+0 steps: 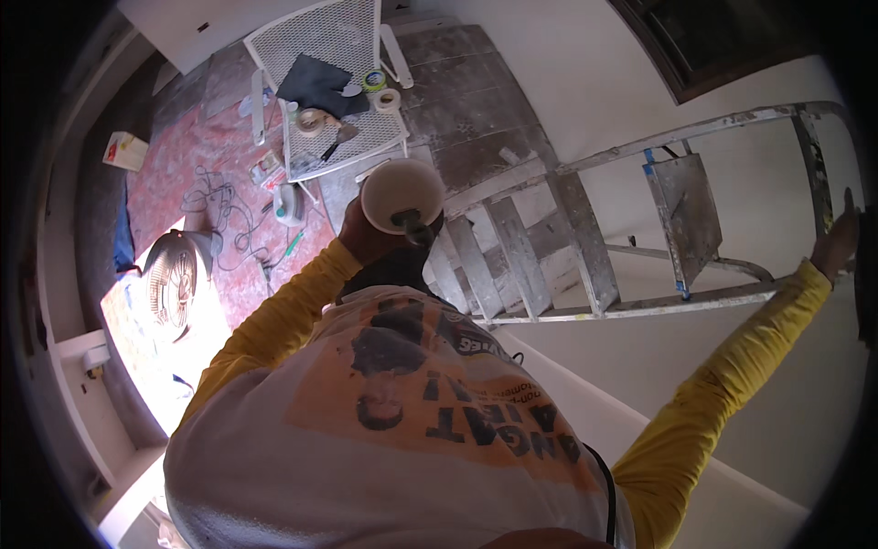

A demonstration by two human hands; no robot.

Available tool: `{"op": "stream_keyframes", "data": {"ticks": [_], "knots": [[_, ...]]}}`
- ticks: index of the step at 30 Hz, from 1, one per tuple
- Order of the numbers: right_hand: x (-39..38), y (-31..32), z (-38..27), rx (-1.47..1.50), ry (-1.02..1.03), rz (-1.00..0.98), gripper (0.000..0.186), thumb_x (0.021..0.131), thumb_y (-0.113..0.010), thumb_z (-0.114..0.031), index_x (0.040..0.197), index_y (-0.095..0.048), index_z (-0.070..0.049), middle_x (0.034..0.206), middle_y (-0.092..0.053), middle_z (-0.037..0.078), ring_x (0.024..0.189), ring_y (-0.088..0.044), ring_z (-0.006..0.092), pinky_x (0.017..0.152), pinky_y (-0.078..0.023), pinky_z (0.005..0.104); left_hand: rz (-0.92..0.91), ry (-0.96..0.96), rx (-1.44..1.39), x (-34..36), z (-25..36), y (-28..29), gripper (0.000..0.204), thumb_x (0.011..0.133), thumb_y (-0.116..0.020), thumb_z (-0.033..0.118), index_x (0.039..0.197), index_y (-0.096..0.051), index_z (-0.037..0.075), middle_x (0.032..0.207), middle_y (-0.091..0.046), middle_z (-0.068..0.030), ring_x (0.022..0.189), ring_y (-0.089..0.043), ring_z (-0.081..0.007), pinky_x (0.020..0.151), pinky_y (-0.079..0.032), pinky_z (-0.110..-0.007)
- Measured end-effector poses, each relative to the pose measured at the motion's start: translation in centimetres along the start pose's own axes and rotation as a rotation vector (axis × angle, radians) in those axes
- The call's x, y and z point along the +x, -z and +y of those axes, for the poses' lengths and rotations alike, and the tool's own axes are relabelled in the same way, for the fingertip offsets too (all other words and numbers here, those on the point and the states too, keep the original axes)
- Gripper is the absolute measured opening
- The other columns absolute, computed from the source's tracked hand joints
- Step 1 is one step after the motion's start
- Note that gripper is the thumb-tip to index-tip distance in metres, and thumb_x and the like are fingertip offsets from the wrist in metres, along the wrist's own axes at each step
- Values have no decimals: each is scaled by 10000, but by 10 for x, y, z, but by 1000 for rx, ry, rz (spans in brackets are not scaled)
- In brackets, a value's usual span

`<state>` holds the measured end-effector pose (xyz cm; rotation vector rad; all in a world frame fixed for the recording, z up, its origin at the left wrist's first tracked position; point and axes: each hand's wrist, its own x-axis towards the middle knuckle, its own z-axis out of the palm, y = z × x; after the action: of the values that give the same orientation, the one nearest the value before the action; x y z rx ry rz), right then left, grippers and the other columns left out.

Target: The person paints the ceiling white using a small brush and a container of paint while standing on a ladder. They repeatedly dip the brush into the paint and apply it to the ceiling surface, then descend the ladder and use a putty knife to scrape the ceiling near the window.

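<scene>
My left hand (359, 229) is closed round the side of a white round tub (401, 179), held in front of my body. Inside the tub stands a dark greenish thing (411, 221) like a brush handle; its lower end is hidden. Out at the far right, my right hand (836, 242) reaches to the end of a paint-spattered metal stepladder (583, 238). Its fingers look stretched along the ladder, though the dim rim of the picture blurs the contact.
A white mesh chair (315, 37) holds a dark cloth (315, 82), tape rolls (388, 100) and a putty knife (342, 139). Beyond my left arm stand a fan (174, 279), a tangled cord (224, 206) and a white jug (290, 205). A hinged platform (684, 215) juts from the ladder.
</scene>
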<state>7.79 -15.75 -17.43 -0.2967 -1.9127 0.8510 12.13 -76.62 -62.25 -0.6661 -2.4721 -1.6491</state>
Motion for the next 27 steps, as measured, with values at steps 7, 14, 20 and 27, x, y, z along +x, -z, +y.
{"op": "stream_keyframes", "data": {"ticks": [7,14,20,27], "knots": [[-183,-60,21,605,-317,251,750,921,-646,-185,1516,-245,35,1337,-527,153,1151,-550,277,998,-463,369,62,187,-243,3,-10,40,553,669,-914,237,1123,-654,60,1023,-718,-61,916,-695,-190,800,-562,-335],[-94,-75,41,860,-350,335,795,899,-710,-425,1528,-348,-101,1579,-207,206,1345,-411,339,1100,-388,433,96,152,-322,52,-45,64,809,588,-950,189,1259,-518,50,1117,-689,-99,1013,-681,-224,877,-559,-358],[-49,-110,60,914,-332,448,1067,805,-765,-591,1567,-204,-98,1580,-192,191,1311,-430,309,1082,-409,436,158,44,-195,97,-62,79,964,568,-969,264,1337,-425,57,1187,-669,-116,1074,-671,-241,917,-550,-371],[-26,-121,78,940,-81,319,784,923,-647,-553,1460,-378,-48,1388,-458,145,1228,-498,286,1076,-417,420,233,83,-173,128,-60,67,878,596,-951,269,1298,-468,57,1182,-673,-110,1053,-674,-254,901,-553,-374]]}}
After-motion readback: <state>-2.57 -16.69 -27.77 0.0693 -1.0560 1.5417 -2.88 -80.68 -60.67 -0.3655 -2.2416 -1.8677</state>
